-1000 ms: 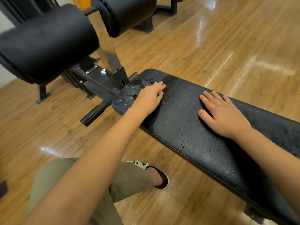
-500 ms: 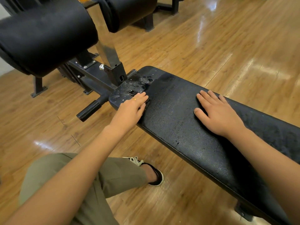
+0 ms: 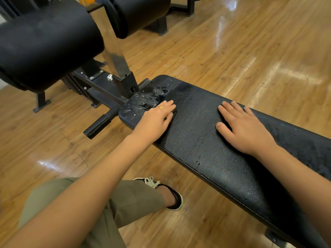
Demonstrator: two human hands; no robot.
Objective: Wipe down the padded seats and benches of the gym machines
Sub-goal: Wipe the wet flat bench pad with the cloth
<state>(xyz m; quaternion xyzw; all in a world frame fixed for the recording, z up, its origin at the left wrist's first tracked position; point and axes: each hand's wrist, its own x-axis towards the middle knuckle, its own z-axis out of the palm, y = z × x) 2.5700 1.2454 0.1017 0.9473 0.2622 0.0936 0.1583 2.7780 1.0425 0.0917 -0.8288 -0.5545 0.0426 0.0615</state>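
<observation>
Flatly, left hand and right hand rest on bench (damp-looking).

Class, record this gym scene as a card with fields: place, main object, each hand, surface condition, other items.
place: gym with a wood floor
main object: black padded bench
left hand: flat on the bench near its end, fingers straight
right hand: flat on the bench, fingers spread
surface: wet patch with white flecks at the bench end, just beyond the left hand
cloth: none clearly visible
other items: two roller pads; shoe
</observation>
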